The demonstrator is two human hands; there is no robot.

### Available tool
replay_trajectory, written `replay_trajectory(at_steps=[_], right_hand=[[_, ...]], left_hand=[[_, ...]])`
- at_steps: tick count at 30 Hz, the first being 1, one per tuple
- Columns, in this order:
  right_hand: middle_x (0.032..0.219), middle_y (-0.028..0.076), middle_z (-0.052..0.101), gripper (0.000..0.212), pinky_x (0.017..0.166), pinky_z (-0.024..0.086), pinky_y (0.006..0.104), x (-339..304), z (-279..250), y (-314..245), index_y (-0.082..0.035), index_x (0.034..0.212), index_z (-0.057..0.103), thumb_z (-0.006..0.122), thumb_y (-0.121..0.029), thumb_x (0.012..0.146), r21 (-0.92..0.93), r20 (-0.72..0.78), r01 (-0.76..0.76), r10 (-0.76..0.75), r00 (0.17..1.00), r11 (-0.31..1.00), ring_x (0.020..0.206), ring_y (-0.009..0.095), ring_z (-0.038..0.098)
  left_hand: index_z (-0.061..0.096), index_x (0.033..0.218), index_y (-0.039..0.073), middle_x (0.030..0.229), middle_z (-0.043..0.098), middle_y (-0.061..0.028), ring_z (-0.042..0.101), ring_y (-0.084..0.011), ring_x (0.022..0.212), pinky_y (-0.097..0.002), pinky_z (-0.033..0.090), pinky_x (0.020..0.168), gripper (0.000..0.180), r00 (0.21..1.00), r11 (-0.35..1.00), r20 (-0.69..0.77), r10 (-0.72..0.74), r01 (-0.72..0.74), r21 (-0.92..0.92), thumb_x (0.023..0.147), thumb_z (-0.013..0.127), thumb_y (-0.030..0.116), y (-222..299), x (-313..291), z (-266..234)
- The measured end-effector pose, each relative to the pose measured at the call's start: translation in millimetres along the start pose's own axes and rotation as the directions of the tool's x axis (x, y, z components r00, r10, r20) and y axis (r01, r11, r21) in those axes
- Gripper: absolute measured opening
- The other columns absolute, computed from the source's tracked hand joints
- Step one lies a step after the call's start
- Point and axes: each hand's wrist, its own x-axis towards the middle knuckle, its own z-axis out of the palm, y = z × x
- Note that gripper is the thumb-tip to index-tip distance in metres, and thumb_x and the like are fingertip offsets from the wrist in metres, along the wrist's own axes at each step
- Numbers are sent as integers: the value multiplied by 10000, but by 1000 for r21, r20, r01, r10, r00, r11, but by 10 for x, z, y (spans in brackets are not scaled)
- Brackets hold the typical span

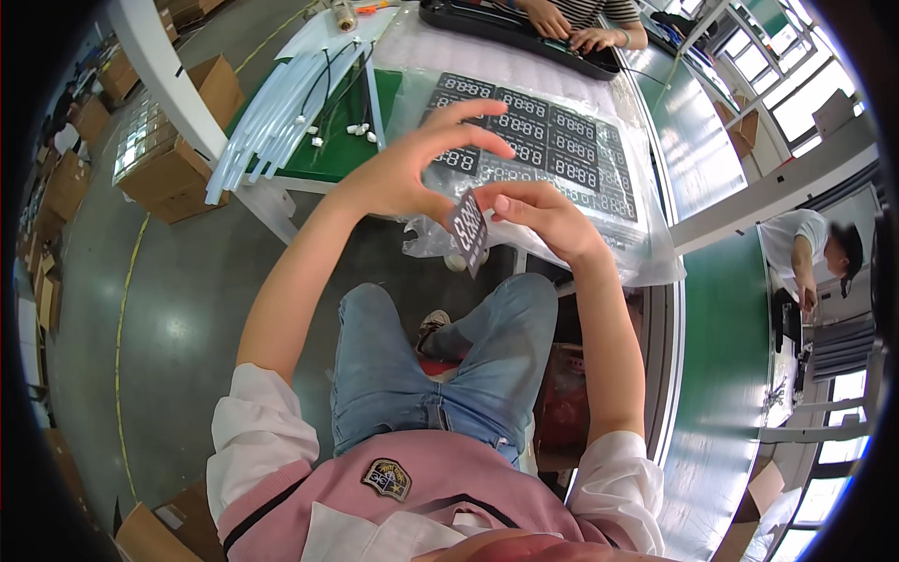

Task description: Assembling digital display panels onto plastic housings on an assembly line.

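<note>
A small dark display sticker (pixel 467 234) with white digit segments is tilted up in front of me, above my lap. My right hand (pixel 551 217) pinches its upper right edge between thumb and fingers. To its left is my left hand (pixel 398 173), its fingers spread apart and curved over the far side. The left thumb comes close to the sticker's left edge; whether it touches is unclear. Just beyond both hands, a dark sheet of similar digit displays (pixel 573 174) lies on clear plastic wrap (pixel 646 245) at the table's near edge.
Pale blue tubes (pixel 267 122) and black cables with white connectors (pixel 318 126) lie at the table's left. Across the table, another person's hands (pixel 571 33) work at a long black housing (pixel 506 37). A white post (pixel 169 75) stands left; cardboard boxes (pixel 169 178) sit on the floor.
</note>
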Motion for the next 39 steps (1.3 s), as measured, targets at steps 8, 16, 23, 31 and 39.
replay_trajectory(at_steps=[8, 16, 23, 31, 39], right_hand=[[992, 87, 648, 341, 850, 436, 295, -125, -110, 162, 59, 1014, 646, 688, -240, 854, 83, -20, 36, -35, 999, 996, 922, 157, 581], [827, 12, 618, 88, 721, 449, 237, 22, -555, 203, 9, 893, 643, 664, -71, 865, -112, -503, 184, -215, 837, 977, 770, 98, 568], [891, 57, 660, 269, 716, 479, 267, 527, -1510, 346, 14, 1094, 642, 667, -160, 891, -546, -779, 66, -535, 326, 835, 799, 127, 605], [1154, 157, 595, 597, 814, 483, 316, 1247, -1084, 781, -70, 1419, 393, 661, -208, 903, -673, -599, 69, -597, 535, 737, 956, 199, 624], [1161, 139, 581, 652, 831, 484, 284, 1157, -1258, 862, -113, 1489, 282, 615, -102, 928, -414, -596, 184, -419, 685, 891, 980, 163, 599]], left_hand=[[606, 1206, 125, 1481, 338, -114, 296, -287, 1390, -423, 262, 1134, 646, 981, 984, 89, 171, -174, 25, 601, 804, 235, -27, 151, 38], [619, 1167, 117, 1332, 514, -95, 430, -250, 1290, -412, 345, 1062, 507, 995, 976, 66, 81, -92, 197, 718, 793, 274, -208, 361, -98], [658, 1048, 43, 1070, 658, -136, 618, -261, 1037, -351, 478, 891, 412, 919, 917, -114, -379, 389, 87, 737, 758, 293, -1003, 1106, -69], [661, 755, 74, 899, 634, -96, 611, -286, 935, -403, 476, 849, 138, 869, 702, -467, 160, 233, 673, 725, 685, 206, -1786, 1115, 286], [661, 732, 78, 863, 630, -98, 615, -284, 902, -395, 481, 815, 129, 874, 840, -482, 65, 213, 500, 710, 687, 201, -1925, 1216, 265]])
